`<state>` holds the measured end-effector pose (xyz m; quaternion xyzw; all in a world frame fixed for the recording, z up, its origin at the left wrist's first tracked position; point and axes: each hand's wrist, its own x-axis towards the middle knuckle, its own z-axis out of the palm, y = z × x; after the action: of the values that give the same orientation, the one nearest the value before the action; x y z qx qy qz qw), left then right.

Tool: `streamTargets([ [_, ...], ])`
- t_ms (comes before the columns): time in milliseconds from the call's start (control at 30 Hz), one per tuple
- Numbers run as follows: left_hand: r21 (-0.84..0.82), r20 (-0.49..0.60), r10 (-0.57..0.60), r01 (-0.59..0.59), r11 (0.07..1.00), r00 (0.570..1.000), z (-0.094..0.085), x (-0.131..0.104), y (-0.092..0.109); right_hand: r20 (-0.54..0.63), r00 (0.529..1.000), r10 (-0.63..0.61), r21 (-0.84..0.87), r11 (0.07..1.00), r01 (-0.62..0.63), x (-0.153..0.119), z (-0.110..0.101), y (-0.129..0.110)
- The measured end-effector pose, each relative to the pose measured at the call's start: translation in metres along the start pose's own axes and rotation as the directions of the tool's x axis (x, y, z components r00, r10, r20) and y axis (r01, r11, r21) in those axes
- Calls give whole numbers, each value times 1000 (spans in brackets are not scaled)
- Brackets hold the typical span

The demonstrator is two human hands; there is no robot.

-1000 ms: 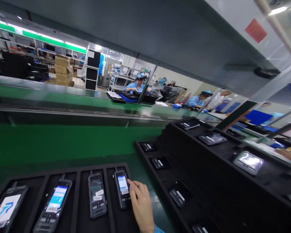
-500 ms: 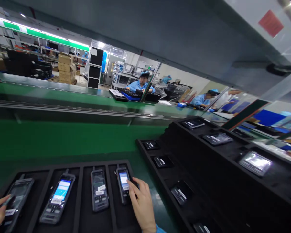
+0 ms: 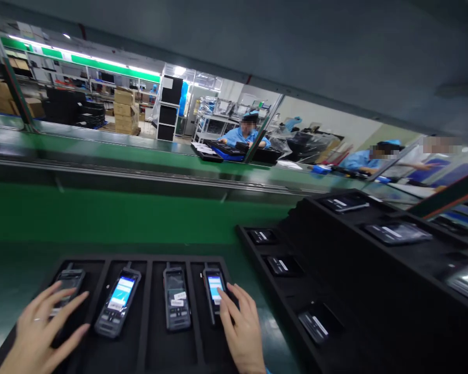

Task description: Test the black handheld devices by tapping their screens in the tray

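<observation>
Several rugged keypad phones with stubby antennas lie face up in a black foam tray (image 3: 145,311), one to each compartment. My left hand (image 3: 42,324) is spread over the leftmost phone (image 3: 70,280), its fingers partly hiding it; whether they touch is unclear. In the second compartment a phone (image 3: 119,298) lies tilted, its screen lit blue and white. The third phone (image 3: 177,298) has a dark screen and white labels. My right hand (image 3: 244,322) is open, its index fingertip at the lit screen of the rightmost phone (image 3: 214,285).
Right of the tray stands a stack of black foam trays (image 3: 359,270) holding devices with white labels. A green bench (image 3: 101,213) with a metal rail runs behind. A grey shelf (image 3: 257,41) hangs overhead. Co-workers in blue, including one person (image 3: 244,136), sit beyond.
The view has swung, so the trays appear shifted. My left hand has come further into view, its fingers now spread over the leftmost phone. My right hand stays at the rightmost phone's screen.
</observation>
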<state>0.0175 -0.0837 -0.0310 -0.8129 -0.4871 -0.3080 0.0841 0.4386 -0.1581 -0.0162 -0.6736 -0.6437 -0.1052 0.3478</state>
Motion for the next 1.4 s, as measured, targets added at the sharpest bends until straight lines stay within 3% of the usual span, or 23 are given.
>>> streamTargets([
  [133,130,136,150,-168,977,979,8,4,32,51,980,-193,70,979,189,-5,10,-33],
  [267,144,197,125,-154,977,972,4,11,51,70,961,-266,101,961,258,-9,18,-47],
  [400,81,150,153,-166,983,977,3,15,71,59,966,-251,96,965,245,-7,22,-42],
  [533,-14,40,101,-100,995,994,7,15,86,39,965,-261,58,964,258,-7,23,-40],
  [933,-13,67,78,-77,997,995,10,9,88,90,933,-349,-53,933,355,-11,26,-34],
  [1233,21,169,97,-102,995,981,7,7,90,79,964,-254,-11,967,256,-22,34,-39],
  [1400,-1,96,24,-24,1000,995,12,3,100,69,974,-218,47,976,215,-22,38,-39],
])
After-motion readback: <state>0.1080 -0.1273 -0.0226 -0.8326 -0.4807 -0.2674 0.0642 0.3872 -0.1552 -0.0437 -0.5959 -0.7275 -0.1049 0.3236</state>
